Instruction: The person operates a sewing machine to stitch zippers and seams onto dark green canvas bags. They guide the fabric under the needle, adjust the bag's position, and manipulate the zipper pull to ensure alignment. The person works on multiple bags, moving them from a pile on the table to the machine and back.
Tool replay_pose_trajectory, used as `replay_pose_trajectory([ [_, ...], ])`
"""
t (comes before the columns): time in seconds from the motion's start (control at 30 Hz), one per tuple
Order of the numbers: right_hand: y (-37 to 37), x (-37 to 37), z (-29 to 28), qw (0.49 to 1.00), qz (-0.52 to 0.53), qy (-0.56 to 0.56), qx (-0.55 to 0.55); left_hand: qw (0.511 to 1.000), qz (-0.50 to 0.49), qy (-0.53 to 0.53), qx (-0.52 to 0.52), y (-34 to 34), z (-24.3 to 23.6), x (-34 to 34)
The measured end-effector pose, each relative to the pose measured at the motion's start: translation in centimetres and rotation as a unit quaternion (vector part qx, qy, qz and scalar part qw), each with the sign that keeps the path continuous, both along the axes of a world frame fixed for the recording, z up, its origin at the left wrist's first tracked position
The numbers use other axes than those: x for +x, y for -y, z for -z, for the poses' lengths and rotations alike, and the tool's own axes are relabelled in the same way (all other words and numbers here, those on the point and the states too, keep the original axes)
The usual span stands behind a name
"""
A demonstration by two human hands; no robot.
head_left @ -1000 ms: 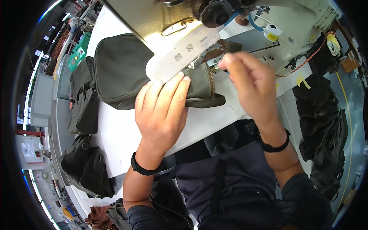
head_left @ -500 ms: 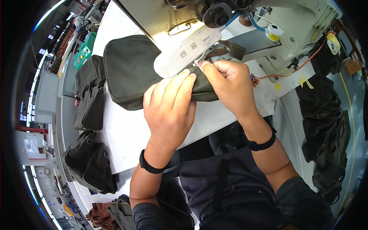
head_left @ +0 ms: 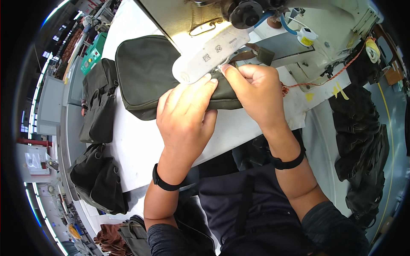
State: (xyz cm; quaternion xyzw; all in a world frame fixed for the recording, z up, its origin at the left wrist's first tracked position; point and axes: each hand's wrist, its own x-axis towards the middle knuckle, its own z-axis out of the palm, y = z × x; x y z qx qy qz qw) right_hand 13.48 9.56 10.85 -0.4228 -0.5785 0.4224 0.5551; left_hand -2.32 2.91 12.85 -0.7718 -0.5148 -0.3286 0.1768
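Observation:
A dark olive bag (head_left: 147, 70) lies on the white table under the head of a sewing machine (head_left: 164, 19). The machine's pale rounded cover (head_left: 209, 55) hides part of the bag's top. My left hand (head_left: 183, 113) rests flat on the bag's near side, fingers stretched out, their tips beside that cover. Close to the metal foot parts (head_left: 218, 69), my right hand (head_left: 259, 94) has thumb and forefinger pinched together. What the pinch holds is too small to make out. A brown strap end with a dark square tab (head_left: 265, 56) sticks out beyond my right fingers.
More dark bags (head_left: 99, 102) stand along the table's left side, with another (head_left: 98, 179) nearer me. Dark bags (head_left: 361, 149) are piled at the right. An orange cord (head_left: 326, 81) crosses the machine's right side. A green box (head_left: 94, 53) sits far left.
Both hands stay at the bag in nearly the same pose. The whole view has shifted slightly; my left hand appears a little farther left. Nothing is let go.

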Motion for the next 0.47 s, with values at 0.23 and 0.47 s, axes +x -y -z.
replay_pose_trajectory([
  [0.23,-0.2,0.5,-0.1,0.999,-0.007,0.028,-0.019,1.0,0.005,0.001,-0.012,-0.2,-0.1,-0.1],
  [0.47,-0.1,0.3,1.0,0.999,-0.022,-0.023,-0.031,1.0,0.003,-0.022,0.008,0.0,0.3,0.0],
])
